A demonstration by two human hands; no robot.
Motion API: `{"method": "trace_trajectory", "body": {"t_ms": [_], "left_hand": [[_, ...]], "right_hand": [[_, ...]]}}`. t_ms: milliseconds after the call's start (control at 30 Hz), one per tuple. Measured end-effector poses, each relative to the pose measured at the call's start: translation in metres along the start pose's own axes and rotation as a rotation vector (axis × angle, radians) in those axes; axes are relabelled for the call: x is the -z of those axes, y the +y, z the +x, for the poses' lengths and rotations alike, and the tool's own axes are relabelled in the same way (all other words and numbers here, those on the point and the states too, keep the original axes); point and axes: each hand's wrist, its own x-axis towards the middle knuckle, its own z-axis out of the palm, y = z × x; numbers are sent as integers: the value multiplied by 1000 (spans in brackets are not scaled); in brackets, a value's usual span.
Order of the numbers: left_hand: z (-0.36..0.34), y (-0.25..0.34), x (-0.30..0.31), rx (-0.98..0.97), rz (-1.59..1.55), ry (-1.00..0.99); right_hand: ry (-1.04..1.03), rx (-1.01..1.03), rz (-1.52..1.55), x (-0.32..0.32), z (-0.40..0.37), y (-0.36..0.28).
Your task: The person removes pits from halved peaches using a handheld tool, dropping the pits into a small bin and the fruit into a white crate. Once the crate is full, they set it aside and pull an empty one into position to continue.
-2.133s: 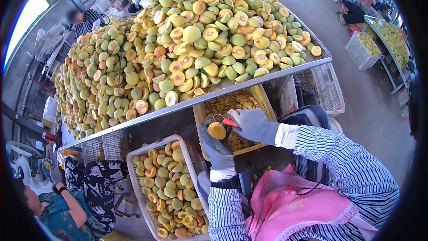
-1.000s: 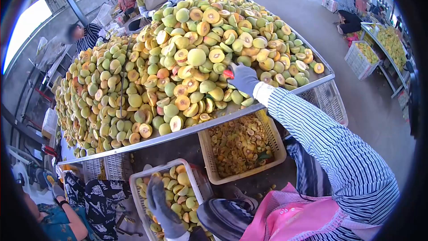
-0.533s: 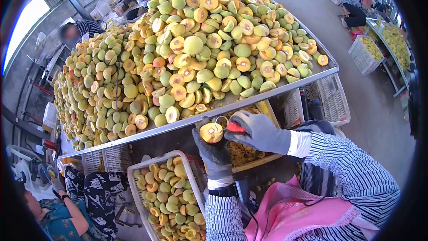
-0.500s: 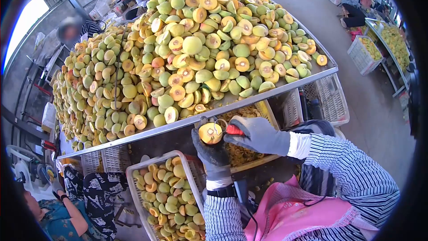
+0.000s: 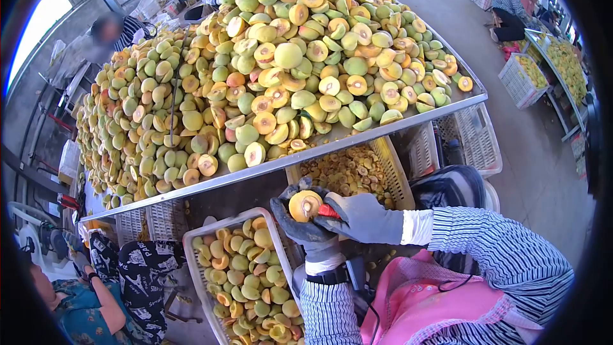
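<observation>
A halved yellow peach (image 5: 306, 206) rests cut side up in my left hand (image 5: 305, 229), whose gloved fingers curl around it. My right hand (image 5: 364, 217), in a grey glove, is closed on the red handle of a pitting tool (image 5: 329, 211). The tool's tip meets the cut face by the stone, though its exact shape is hard to see. Both hands are close together in front of the metal table edge. Below and beyond them stands a yellow crate (image 5: 397, 172) holding cut-out scraps and stones.
A heap of halved peaches (image 5: 281, 89) covers the metal-edged table (image 5: 383, 129). At my left is a white crate (image 5: 196, 281) of peach halves. More crates (image 5: 476, 140) stand under the table at right. A co-worker (image 5: 96, 300) sits at the left; others work farther back.
Both hands have come down slightly, away from the table edge. The tool, whose wire loop showed above the peach, now touches its cut face. The view has shifted a little.
</observation>
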Motion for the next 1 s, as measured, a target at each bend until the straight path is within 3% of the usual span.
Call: {"method": "trace_trajectory", "body": {"t_ms": [100, 167, 300, 367, 400, 433, 467, 500, 567, 600, 667, 700, 767, 800, 833, 900, 967, 1000], "left_hand": [[-1, 6, 3, 54, -103, 26], [0, 6, 6, 3, 16, 13], [-3, 10, 10, 11, -24, -1], [0, 7, 18, -139, 152, 26], [-1, 6, 18, -138, 150, 26], [-1, 5, 17, -304, 372, 11], [-1, 5, 15, -471, 594, -6], [-2, 3, 14, -476, 593, -8], [-6, -1, 14, -711, 915, 37], [-6, -1, 12, -711, 918, 31], [-6, 2, 10, -104, 231, 20], [-8, 1, 8, -101, 234, 16], [-11, -2, 4, -317, 632, -8], [-13, -1, 0, -312, 633, -13], [-15, 3, -7, -203, 616, -89], [-8, 9, -9, -80, 605, -168], [1, 12, -13, 99, 893, -306], [-4, 9, -18, -10, 923, -423]], "right_hand": [[12, 12, 39, -6, 0, -2], [-9, -11, 29, -7, -1, -3], [-161, -29, 115, 1, 2, -5], [-203, -7, 164, 11, 3, -8], [-280, -69, 345, 18, 4, -13], [-353, -129, 526, 23, 4, -16], [-350, -126, 525, 23, 3, -16], [-334, -129, 501, 21, 1, -15], [-314, -130, 481, 23, -1, -16], [-353, -170, 538, 26, -2, -17], [-384, -215, 604, 27, -6, -14], [-359, -175, 536, 24, -8, -8], [-326, -141, 468, 25, -10, 6], [-531, -238, 662, 29, -9, 14], [-740, -332, 854, 38, -7, 19], [-780, -280, 930, 55, -8, 26], [-776, -173, 853, 50, -7, 39], [-803, -165, 875, 52, -9, 44]]}}
